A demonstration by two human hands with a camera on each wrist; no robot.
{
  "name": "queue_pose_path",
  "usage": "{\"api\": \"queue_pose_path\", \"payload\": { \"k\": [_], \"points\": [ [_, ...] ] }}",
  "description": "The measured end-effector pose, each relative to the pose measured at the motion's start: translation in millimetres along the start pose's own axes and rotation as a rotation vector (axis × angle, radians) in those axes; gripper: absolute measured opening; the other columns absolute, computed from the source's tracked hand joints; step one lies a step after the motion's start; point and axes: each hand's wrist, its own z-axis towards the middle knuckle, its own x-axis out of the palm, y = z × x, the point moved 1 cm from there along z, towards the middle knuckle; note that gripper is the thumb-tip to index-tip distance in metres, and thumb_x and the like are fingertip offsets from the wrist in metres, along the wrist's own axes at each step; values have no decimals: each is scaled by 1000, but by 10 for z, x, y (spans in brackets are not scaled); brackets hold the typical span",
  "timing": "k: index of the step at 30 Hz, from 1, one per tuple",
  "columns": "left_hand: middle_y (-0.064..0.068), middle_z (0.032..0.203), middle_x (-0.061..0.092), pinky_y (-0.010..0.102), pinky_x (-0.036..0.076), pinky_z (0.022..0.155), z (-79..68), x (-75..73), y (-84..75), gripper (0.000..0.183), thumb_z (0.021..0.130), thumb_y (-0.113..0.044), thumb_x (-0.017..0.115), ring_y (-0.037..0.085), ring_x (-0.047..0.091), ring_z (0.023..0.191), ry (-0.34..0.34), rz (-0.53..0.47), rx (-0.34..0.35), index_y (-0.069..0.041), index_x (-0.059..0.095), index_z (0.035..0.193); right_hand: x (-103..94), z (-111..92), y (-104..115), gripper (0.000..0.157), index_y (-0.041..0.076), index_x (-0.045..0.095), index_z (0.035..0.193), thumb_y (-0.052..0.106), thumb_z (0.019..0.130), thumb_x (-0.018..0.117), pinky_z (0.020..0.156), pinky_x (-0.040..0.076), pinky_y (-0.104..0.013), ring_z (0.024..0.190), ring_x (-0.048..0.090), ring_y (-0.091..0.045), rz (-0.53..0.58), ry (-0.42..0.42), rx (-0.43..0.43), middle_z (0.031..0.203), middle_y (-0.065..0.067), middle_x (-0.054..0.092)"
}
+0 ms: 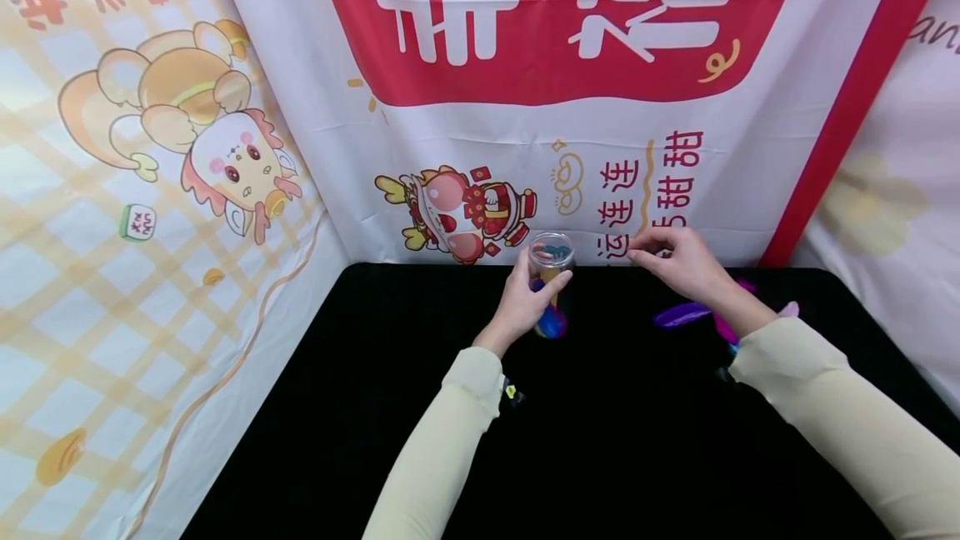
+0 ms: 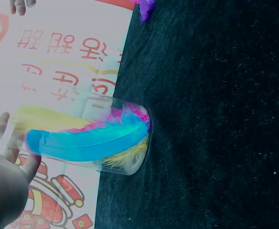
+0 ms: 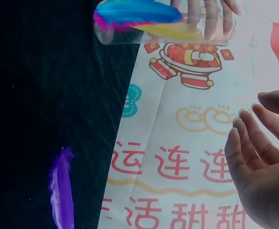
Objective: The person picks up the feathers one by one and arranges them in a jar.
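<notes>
My left hand grips a clear jar, fingers and thumb round its side, near the far edge of the black table. The jar stands with its mouth up. Inside it, the left wrist view shows a blue feather, a yellow feather and some magenta fluff along the blue one. To the right of the jar, my right hand is raised with its fingers loosely bent and nothing between them, as the right wrist view shows. A purple feather lies on the table below that hand.
More feathers, including a magenta one and a pale pink one, lie partly hidden behind my right forearm. The black table meets a printed white cloth backdrop at its far edge. Another printed cloth hangs on the left.
</notes>
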Motion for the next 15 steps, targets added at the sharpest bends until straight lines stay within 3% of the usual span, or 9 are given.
{"api": "queue_pose_path", "payload": {
  "k": [6,15],
  "points": [
    [3,145,58,46,38,115,-5,0,-3,69,96,-45,71,20,51,137,-2,-12,-12,-23,35,152,-37,-9,-91,11,8,76,100,18,96,73,76,49,-19,84,65,-12,-66,31,16,95,-8,75],
    [6,146,56,49,39,115,-9,-11,-21,76,96,-47,70,23,51,137,7,-6,-24,-16,33,154,-42,-27,-235,11,4,76,99,13,94,75,73,51,-16,84,66,-12,-113,46,9,93,-9,76]
  ]
}}
